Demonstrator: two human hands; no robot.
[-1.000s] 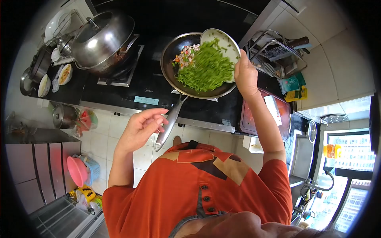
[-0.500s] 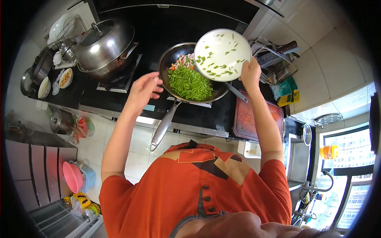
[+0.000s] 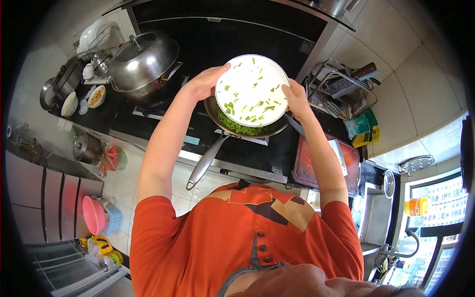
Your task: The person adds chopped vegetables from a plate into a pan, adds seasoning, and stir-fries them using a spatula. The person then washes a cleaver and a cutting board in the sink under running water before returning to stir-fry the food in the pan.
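Note:
A white plate (image 3: 250, 86) with scattered bits of chopped green vegetable on it is held above a frying pan (image 3: 213, 111). My left hand (image 3: 207, 83) grips its left rim, and my right hand (image 3: 297, 100) grips its right rim. Beneath the plate, a heap of chopped green vegetable (image 3: 240, 127) shows in the lower part of the pan; the rest of the pan's contents are hidden. The pan's metal handle (image 3: 207, 162) points toward me. A grey utensil handle (image 3: 295, 123) sticks out over the pan's right edge, near my right wrist.
A large lidded pot (image 3: 143, 62) stands on the stove at left, with small bowls (image 3: 96, 96) beyond it. Right of the stove lie a red cutting board (image 3: 307, 161) with a knife blade and a rack (image 3: 341, 89) holding a grater and knives. The sink (image 3: 373, 213) is far right.
The plate has moved left and toward me, now covering much of the pan. My left hand, free before, has come up and taken hold of the plate's left rim.

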